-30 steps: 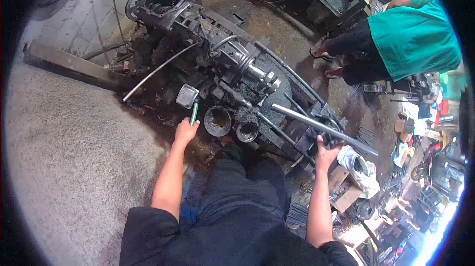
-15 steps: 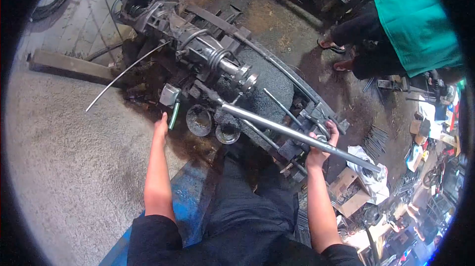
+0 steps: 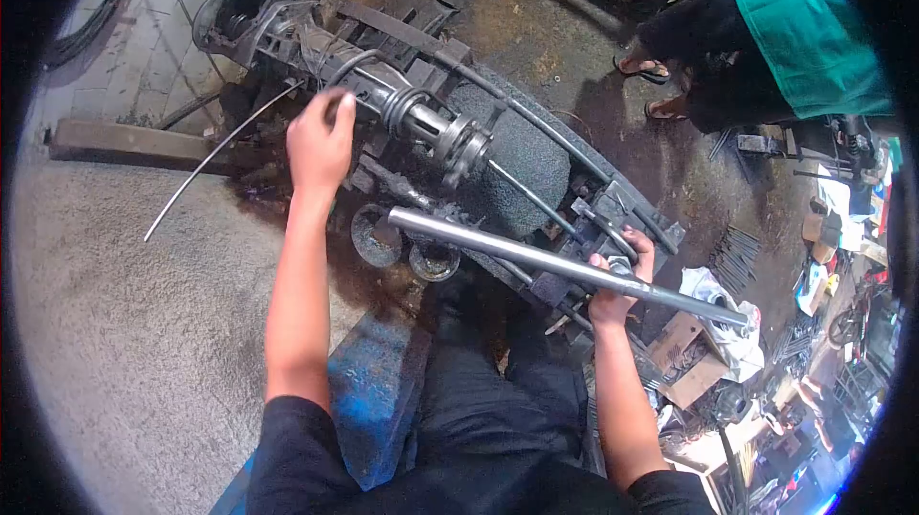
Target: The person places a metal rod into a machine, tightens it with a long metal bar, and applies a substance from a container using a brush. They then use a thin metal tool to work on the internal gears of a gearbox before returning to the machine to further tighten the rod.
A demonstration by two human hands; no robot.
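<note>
A long bright steel bar [image 3: 498,245] lies slantwise before me, its near-left end free beside the machine. My right hand [image 3: 620,290] is wrapped round it towards its right part, close to a small shiny fitting [image 3: 620,266]. My left hand [image 3: 324,142] is raised at the side of a greasy lathe-like machine [image 3: 369,84], its fingers curled. Whatever those fingers hold, if anything, is hidden. Near my left hand, the machine's spindle end [image 3: 467,146] carries rings and a slotted collar. A thin rod [image 3: 536,191] extends from that end along the bed.
Two round cups [image 3: 375,235] [image 3: 436,258] sit below the machine. A thin curved rod [image 3: 215,156] sticks out left. Dark granular heap [image 3: 517,161] lies in the bed. A person in a green garment [image 3: 809,32] stands at right. A cardboard box [image 3: 691,362] and white bag [image 3: 723,324] lie lower right.
My left hand has moved up from beside a green handle to the machine's side. The bar's left end has shifted left and down, away from the machine, with my right hand still round it.
</note>
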